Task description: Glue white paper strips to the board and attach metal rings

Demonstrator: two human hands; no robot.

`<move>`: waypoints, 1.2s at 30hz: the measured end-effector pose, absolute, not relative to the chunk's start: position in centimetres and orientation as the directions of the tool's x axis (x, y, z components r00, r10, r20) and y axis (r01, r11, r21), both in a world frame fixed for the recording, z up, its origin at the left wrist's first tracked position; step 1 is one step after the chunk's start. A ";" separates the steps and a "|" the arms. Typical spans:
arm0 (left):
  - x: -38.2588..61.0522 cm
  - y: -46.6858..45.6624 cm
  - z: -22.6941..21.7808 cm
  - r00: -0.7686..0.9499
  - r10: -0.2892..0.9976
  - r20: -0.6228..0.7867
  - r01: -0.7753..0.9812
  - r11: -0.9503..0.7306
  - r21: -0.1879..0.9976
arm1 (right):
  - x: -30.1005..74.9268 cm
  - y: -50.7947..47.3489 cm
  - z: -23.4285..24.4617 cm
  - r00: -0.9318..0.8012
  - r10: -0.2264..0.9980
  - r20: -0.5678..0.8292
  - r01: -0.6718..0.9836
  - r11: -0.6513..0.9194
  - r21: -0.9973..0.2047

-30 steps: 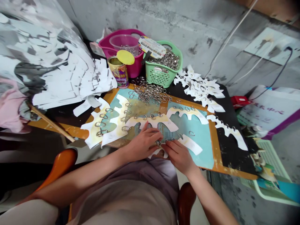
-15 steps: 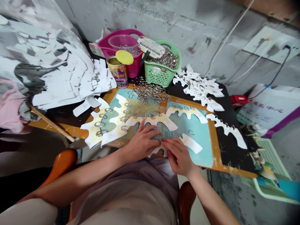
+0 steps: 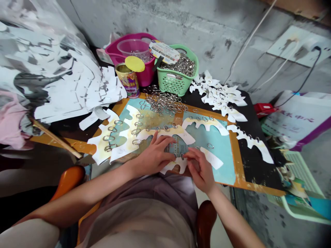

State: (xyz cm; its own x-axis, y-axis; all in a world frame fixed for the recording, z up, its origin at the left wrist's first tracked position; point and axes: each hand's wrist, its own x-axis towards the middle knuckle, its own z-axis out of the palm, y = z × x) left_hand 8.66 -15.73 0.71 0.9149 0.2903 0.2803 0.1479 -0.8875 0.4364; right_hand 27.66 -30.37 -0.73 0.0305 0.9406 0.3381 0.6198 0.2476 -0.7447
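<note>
A curved white cut piece [image 3: 169, 167] lies at the table's near edge, with metal rings on its upper edge. My left hand [image 3: 156, 155] is over its left end, fingers stretched out and thumb tip beside a ring [image 3: 175, 155]. My right hand [image 3: 201, 169] is at its right, index fingertip close to another ring [image 3: 182, 156], thumb apart from the fingers; whether it touches the ring I cannot tell. Beyond my left fingers lies another white piece [image 3: 181, 132] with rings along its yellowish edge. Beside my right hand is a white piece [image 3: 213, 159], partly covered.
Loose metal rings [image 3: 165, 102] are heaped before a green basket [image 3: 172, 82] full of rings. A pink basket [image 3: 147, 72] and an open can [image 3: 128, 81] stand beside it. White pieces are stacked left [image 3: 67, 93] and right [image 3: 222, 93]. A wooden stick [image 3: 57, 137] juts out at left.
My right fingers have moved slightly right, away from my left thumb, uncovering a ring on the near white piece. My left hand stays nearly in place. The view has shifted slightly.
</note>
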 end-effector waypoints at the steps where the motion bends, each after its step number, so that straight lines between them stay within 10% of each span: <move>1: 8.7 -15.7 0.7 0.917 0.286 0.278 0.146 -0.889 0.433 | 27.7 -30.4 -0.8 0.020 0.931 0.363 0.623 0.272 -0.733; 8: 8.6 -15.6 0.8 0.922 0.278 0.269 0.142 -0.889 0.435 | 26.7 -30.1 -0.9 -0.159 0.912 0.379 0.772 0.353 -0.528; 21: 9.7 -15.2 1.5 0.943 0.243 0.229 0.120 -0.886 0.448 | 26.7 -30.5 -1.3 -0.084 0.899 0.429 0.725 0.350 -0.593; 32: 8.4 -18.4 -0.7 0.852 0.039 0.522 0.023 -0.999 0.036 | 26.0 -30.3 -1.0 -0.124 0.939 0.320 0.803 0.284 -0.524; 36: 7.5 -18.4 -0.4 0.849 0.182 0.497 0.092 -0.975 0.200 | 26.3 -30.3 -0.6 -0.183 0.938 0.294 0.780 0.320 -0.538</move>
State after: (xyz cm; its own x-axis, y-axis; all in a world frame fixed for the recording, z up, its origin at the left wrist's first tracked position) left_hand 7.53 -18.43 -0.35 0.8485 0.1821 0.4968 0.0921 -0.9754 0.2002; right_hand 26.31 -30.27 -0.62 -0.1826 0.9383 0.2936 0.7802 0.3200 -0.5375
